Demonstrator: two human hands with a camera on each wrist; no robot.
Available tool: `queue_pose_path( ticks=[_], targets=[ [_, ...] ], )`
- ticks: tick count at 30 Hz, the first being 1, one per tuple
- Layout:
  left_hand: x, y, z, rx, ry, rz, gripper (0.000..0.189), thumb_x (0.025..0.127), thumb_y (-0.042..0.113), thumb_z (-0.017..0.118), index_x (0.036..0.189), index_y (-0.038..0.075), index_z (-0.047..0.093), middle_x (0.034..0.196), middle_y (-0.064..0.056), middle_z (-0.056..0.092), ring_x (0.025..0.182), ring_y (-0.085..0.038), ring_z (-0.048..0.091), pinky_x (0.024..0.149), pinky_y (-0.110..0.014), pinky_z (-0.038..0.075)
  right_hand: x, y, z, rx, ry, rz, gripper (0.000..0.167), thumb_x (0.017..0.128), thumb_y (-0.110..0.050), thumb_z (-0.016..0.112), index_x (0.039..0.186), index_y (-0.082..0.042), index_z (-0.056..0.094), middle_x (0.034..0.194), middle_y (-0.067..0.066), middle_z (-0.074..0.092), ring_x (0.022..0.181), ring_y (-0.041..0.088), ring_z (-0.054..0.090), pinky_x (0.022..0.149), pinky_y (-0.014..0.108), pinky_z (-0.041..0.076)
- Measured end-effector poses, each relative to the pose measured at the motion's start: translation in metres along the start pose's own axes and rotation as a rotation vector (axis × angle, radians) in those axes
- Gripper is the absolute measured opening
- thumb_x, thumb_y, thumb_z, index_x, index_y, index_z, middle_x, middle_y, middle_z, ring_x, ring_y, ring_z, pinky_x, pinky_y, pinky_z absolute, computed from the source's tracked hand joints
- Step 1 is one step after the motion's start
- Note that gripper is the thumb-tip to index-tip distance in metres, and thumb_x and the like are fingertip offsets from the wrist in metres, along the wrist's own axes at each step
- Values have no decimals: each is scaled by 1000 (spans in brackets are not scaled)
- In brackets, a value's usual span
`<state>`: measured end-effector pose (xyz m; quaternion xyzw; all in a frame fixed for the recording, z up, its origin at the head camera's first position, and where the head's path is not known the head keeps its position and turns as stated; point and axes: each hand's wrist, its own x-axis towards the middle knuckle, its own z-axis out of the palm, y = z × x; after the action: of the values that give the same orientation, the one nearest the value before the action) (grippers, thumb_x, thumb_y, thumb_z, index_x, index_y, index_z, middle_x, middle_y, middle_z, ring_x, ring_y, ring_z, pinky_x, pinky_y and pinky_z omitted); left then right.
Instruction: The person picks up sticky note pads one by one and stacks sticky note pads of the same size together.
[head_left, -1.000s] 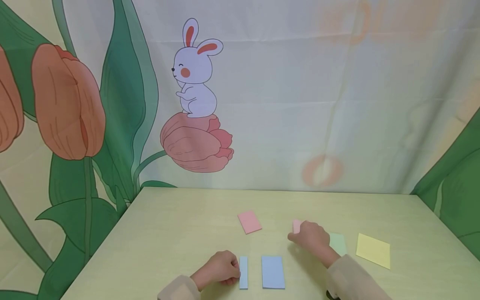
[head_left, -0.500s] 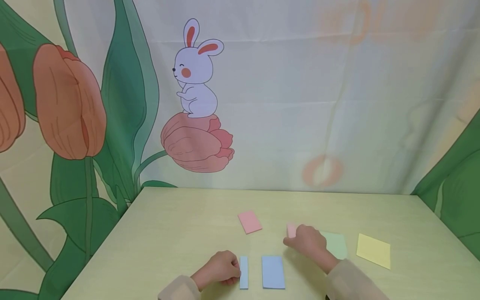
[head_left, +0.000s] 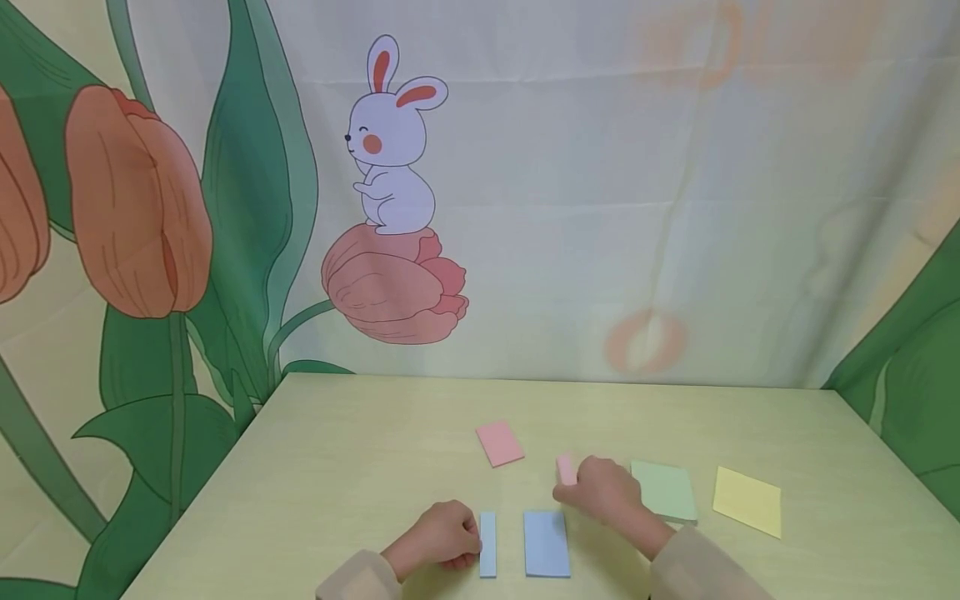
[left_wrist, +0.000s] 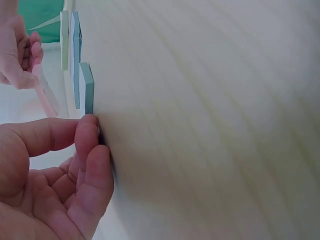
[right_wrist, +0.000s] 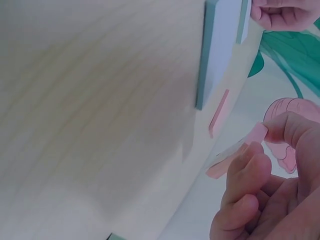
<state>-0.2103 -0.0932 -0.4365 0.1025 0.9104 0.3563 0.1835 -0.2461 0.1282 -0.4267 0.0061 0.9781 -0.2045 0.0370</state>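
A narrow light blue sticky-note pad (head_left: 487,544) lies on the table (head_left: 360,442), lengthwise away from me. My left hand (head_left: 446,533) rests at its left side with curled fingers, thumb and fingertips right at the pad's edge; in the left wrist view they cover the near end of the narrow blue pad (left_wrist: 87,87). My right hand (head_left: 603,489) pinches a narrow pink sticky-note pad (head_left: 566,470) above the table. The right wrist view shows this pink pad (right_wrist: 230,157) tilted between thumb and fingers. A wider blue pad (head_left: 546,544) lies between the hands.
A pink square pad (head_left: 499,443) lies farther back. To the right are a pale green pad (head_left: 664,490), close beside the right wrist, and a yellow pad (head_left: 746,500). A printed curtain (head_left: 555,208) with a rabbit and tulips hangs behind the table's far edge.
My right hand has moved left and slightly nearer with the narrow pink pad, uncovering more of the green pad. The left hand has stayed at the narrow blue pad.
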Motion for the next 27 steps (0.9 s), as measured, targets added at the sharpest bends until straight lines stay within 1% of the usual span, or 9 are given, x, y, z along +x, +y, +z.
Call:
queue_pose_path(
  ticks=[7, 14, 21, 27],
  targets=[
    [1, -1, 0, -6, -3, -12, 17, 78, 5, 59, 61, 6, 55, 54, -1, 57, 47, -8, 50, 45, -23, 45, -8, -9, 0, 26, 2, -56, 41, 66, -36, 61, 43, -17, 32, 40, -8, 29, 39, 7, 27, 37, 19, 18],
    [1, -1, 1, -11, -4, -20, 18, 78, 5, 59, 60, 7, 54, 53, -1, 56, 47, -8, 49, 45, -22, 45, -14, -18, 2, 30, -7, -74, 39, 65, -35, 61, 44, -18, 32, 42, -9, 29, 40, 7, 28, 37, 19, 19],
    [0, -1, 0, -13, -2, -9, 17, 78, 5, 59, 62, 6, 55, 55, -2, 57, 48, -9, 51, 46, -23, 46, -21, -25, 2, 35, -2, -110, 38, 63, -32, 58, 43, -18, 29, 41, -10, 24, 41, 6, 23, 37, 19, 15],
    [1, 0, 1, -19, -11, -22, 17, 79, 5, 58, 62, 7, 55, 54, -1, 56, 47, -9, 50, 46, -22, 45, -25, -32, 3, 37, -13, -129, 37, 62, -31, 58, 43, -18, 29, 40, -11, 24, 41, 6, 23, 38, 19, 15]
  ],
)
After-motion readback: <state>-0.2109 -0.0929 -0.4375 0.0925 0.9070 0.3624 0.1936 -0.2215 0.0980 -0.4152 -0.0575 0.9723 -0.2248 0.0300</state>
